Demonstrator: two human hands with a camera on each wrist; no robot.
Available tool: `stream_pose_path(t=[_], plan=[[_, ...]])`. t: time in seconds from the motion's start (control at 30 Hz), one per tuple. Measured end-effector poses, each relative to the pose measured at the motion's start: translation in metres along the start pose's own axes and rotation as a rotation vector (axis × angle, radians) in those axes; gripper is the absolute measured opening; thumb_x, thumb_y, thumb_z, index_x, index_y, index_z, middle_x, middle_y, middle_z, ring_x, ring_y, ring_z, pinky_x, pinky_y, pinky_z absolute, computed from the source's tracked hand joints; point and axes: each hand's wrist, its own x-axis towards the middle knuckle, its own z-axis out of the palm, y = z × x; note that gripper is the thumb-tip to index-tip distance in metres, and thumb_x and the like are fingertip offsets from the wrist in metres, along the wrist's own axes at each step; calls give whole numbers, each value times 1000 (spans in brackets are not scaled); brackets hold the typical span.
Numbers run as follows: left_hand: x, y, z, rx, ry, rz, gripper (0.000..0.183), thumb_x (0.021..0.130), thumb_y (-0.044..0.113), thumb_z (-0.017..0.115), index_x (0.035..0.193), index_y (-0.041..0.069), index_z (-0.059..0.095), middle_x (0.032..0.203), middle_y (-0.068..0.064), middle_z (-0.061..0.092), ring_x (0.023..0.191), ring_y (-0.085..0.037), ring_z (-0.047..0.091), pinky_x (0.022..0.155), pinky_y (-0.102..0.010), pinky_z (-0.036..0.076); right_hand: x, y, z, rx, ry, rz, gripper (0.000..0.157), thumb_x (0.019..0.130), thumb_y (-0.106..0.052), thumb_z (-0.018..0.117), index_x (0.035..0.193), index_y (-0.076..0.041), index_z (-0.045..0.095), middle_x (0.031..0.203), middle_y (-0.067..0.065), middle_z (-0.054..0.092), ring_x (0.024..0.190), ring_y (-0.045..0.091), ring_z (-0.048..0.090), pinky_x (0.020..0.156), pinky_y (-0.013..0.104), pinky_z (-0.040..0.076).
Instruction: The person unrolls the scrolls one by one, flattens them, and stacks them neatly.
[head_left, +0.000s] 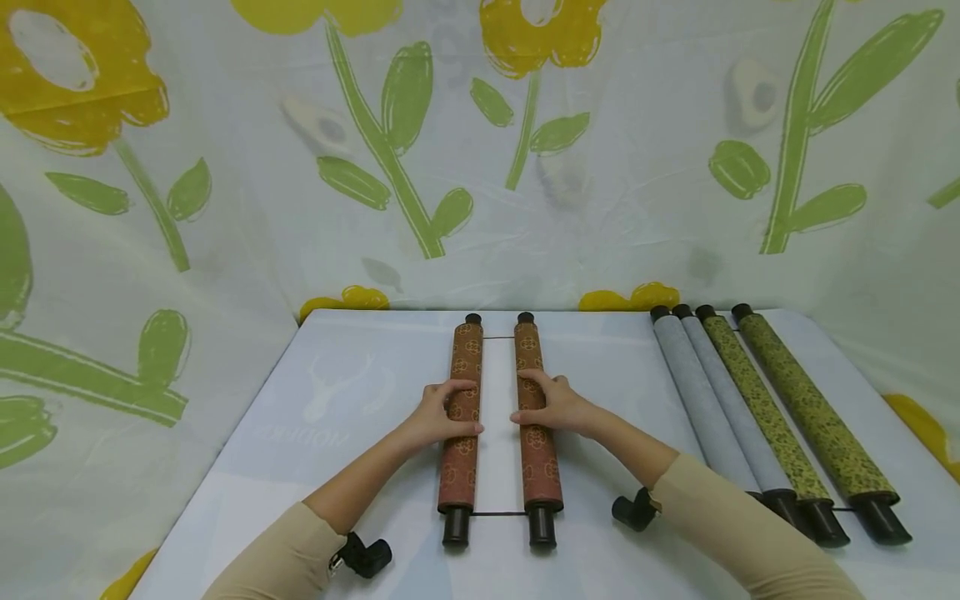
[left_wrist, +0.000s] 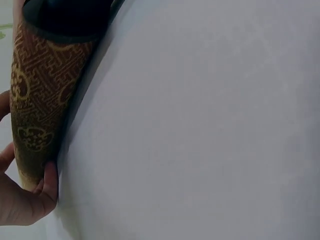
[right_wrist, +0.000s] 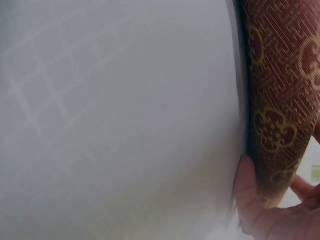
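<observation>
A brown-red brocade scroll with gold floral motifs lies on the table, its left roll [head_left: 459, 475] and right roll [head_left: 541, 479] standing a little apart. A narrow white strip [head_left: 498, 417] shows between them. My left hand [head_left: 437, 414] grips the left roll around its middle, fingers over the far side and thumb nearer me. On the right roll my right hand [head_left: 562, 406] has a matching grip. In the left wrist view the patterned roll [left_wrist: 42, 95] narrows toward the fingers; the right wrist view shows its counterpart [right_wrist: 282, 95] with the thumb [right_wrist: 246, 185] along its edge.
To the right lie a grey-blue scroll [head_left: 701, 400] and a yellow-green patterned scroll [head_left: 817, 408], both with black knobs. The pale table [head_left: 300, 467] meets a flower-printed curtain [head_left: 637, 167] behind. Black wrist cameras hang below both sleeves.
</observation>
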Motion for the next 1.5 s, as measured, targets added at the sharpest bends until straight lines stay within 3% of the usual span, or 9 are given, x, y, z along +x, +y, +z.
stream_pose_path(t=[0.13,0.3,0.5,0.63,0.83,1.03,1.23,1.5], plan=[[0,1,4,57,63,-20,71,69,35,84,131,21,51,132,-25,33,116,-37,44,93,-54,39,2,-3,6,-50,45,25,82,77,-47,74,144,-22,33,128,31,35,112,42,47,86,55,43],[-2,3,4,73,93,-33,75,65,33,87,129,20,51,128,-24,36,110,-35,47,90,-52,42,2,-6,9,-84,72,25,87,72,-46,79,142,-21,34,122,30,39,102,38,52,80,50,46],[-4,5,1,44,99,-21,74,64,27,88,128,17,50,128,-24,37,110,-35,46,91,-52,41,0,-6,4,-88,62,13,88,71,-41,81,142,-19,33,125,32,38,103,40,52,79,52,46],[-5,2,-3,-27,96,-3,74,65,18,87,128,13,49,128,-23,37,110,-34,46,89,-47,42,-1,-1,-3,-89,28,3,89,72,-39,80,144,-20,30,127,32,36,109,39,49,84,52,44],[-5,-2,-9,-164,74,5,75,65,1,82,131,7,48,129,-23,38,106,-33,48,76,-38,47,-2,3,-11,-18,-41,2,90,74,-30,80,147,-19,28,134,33,31,118,41,41,90,54,40],[-5,-1,-14,-147,42,-11,76,65,-2,80,133,9,49,129,-24,37,110,-35,46,80,-40,46,-3,6,-15,82,-59,3,90,74,-21,80,148,-16,28,142,34,23,130,44,28,97,58,34],[0,-1,-15,-143,33,4,75,64,-2,79,132,9,51,132,-24,37,112,-37,47,82,-41,46,-5,10,-17,100,-42,-3,92,74,-19,79,148,-14,25,142,36,23,129,44,31,96,57,36],[5,-3,-16,-201,30,8,71,65,-6,76,131,8,52,137,-24,33,110,-36,50,77,-37,50,-9,10,-13,144,-29,30,93,75,-20,79,149,-15,23,138,35,26,125,42,34,94,55,38]])
